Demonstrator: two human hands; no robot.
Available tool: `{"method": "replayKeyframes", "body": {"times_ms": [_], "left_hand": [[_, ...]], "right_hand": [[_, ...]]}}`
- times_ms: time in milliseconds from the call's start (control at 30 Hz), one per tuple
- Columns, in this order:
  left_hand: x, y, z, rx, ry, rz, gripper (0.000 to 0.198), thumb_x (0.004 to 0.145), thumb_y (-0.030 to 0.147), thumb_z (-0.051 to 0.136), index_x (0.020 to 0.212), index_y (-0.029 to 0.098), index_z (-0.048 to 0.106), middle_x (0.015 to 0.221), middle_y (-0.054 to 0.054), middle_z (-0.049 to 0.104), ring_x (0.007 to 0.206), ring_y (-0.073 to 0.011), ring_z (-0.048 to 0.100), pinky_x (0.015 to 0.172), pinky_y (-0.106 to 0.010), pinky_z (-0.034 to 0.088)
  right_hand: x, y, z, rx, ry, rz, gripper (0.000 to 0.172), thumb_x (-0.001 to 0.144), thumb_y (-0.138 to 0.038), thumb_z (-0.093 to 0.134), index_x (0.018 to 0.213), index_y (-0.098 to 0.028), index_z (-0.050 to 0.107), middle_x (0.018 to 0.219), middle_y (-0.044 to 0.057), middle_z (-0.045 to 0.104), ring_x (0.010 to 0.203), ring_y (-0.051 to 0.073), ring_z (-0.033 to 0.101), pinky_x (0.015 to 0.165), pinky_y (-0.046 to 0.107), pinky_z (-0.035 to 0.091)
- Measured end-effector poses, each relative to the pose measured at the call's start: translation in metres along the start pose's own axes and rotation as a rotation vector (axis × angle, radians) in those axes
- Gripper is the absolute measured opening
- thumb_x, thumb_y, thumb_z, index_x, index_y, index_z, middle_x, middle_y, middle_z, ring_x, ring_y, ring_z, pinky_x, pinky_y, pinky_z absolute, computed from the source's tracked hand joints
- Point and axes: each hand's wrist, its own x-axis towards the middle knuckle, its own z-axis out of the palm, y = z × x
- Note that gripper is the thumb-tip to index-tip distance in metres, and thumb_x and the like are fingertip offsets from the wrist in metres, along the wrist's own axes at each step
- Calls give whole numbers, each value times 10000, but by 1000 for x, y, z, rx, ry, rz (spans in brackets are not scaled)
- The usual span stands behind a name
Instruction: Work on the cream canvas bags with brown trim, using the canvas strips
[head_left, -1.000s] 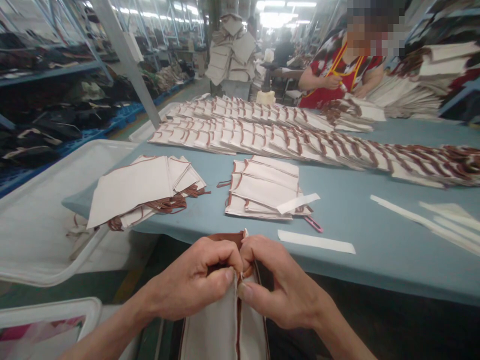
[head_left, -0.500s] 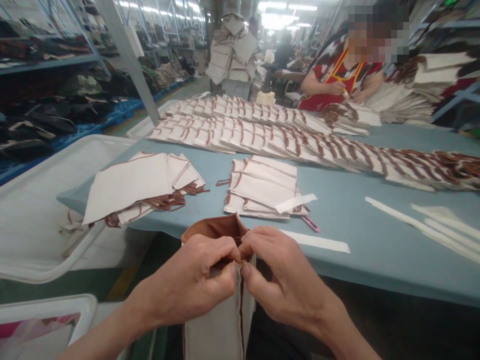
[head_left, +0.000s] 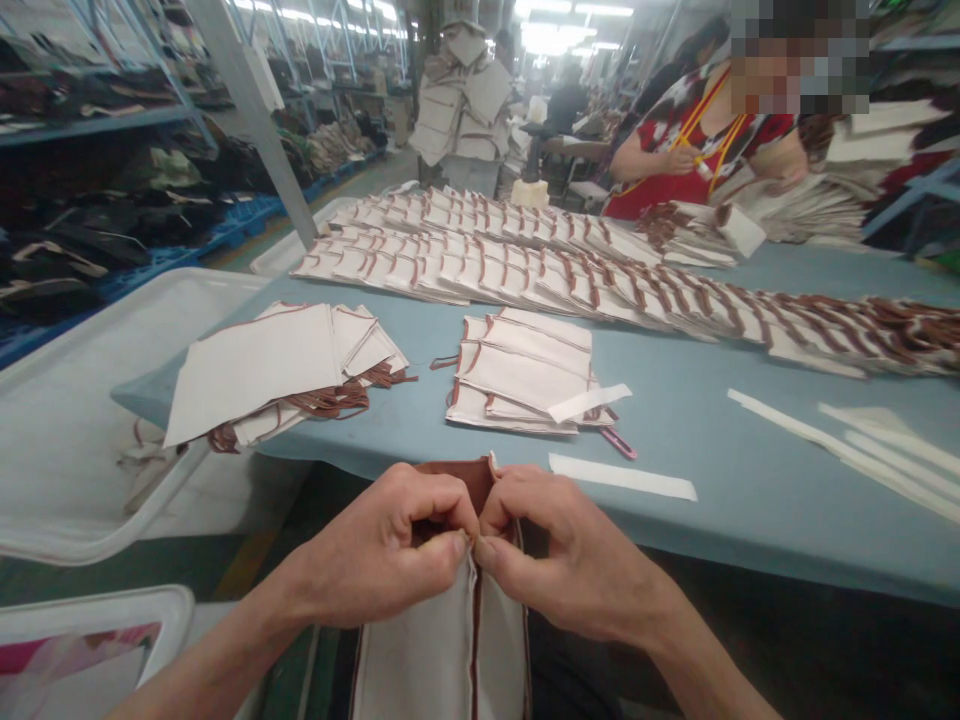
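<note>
A cream fabric bag piece [head_left: 416, 660] with brown edging and a brown lining hangs upright in front of me, just off the table's near edge. My left hand [head_left: 409, 545] pinches its top rim on the left of the brown-edged seam. On the other side of that seam, my right hand [head_left: 551, 545] grips the rim between thumb and fingers. The fingertips of both hands meet at the top of the seam. My fingers hide part of the rim and the opening behind it.
On the blue-covered table [head_left: 645, 375] lie a stack of cream panels [head_left: 255, 360], a smaller stack [head_left: 525, 365], white strips [head_left: 622, 477] and a pink-handled tool [head_left: 619, 443]. Long overlapping rows [head_left: 525, 265] lie behind. White bins [head_left: 112, 545] stand at left. A co-worker [head_left: 705, 150] handles pieces across the table.
Both hands have shifted slightly down with the bag piece, and its front now faces me more, showing both sides of the seam. The co-worker has leaned to the right.
</note>
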Motion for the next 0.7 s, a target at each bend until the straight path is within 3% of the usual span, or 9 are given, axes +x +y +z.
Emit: {"method": "replayKeyframes", "body": {"times_ms": [167, 300, 433, 700], "left_hand": [[1, 2, 1, 76, 49, -40, 109, 712, 201, 485, 618, 170, 532, 546, 54, 434, 508, -84, 357, 484, -201, 257], [2, -1, 2, -86, -15, -103, 142, 745, 266, 520, 663, 157, 560, 596, 39, 482, 535, -93, 378, 497, -208, 288], [0, -6, 1, -224, -70, -53, 142, 763, 267, 555, 695, 145, 582, 653, 32, 511, 592, -101, 414, 542, -205, 333], [-3, -14, -2, -248, -104, -88, 198, 803, 303, 647, 717, 154, 549, 648, 53, 466, 587, -89, 367, 526, -194, 296]], "right_hand": [[2, 0, 1, -119, 30, 22, 252, 754, -110, 623, 635, -210, 425, 636, -38, 517, 646, 137, 470, 652, 287, 317], [-1, 0, 1, -28, -19, 20, 224, 806, -134, 596, 663, -210, 441, 675, -33, 526, 678, 138, 486, 677, 284, 344], [-5, 0, 0, 75, -52, 35, 213, 870, -171, 595, 703, -212, 469, 726, -27, 558, 738, 145, 517, 706, 281, 369], [-5, -3, 0, 10, -57, 61, 225, 870, -148, 632, 711, -209, 485, 726, -29, 570, 728, 146, 515, 701, 284, 366]]}}
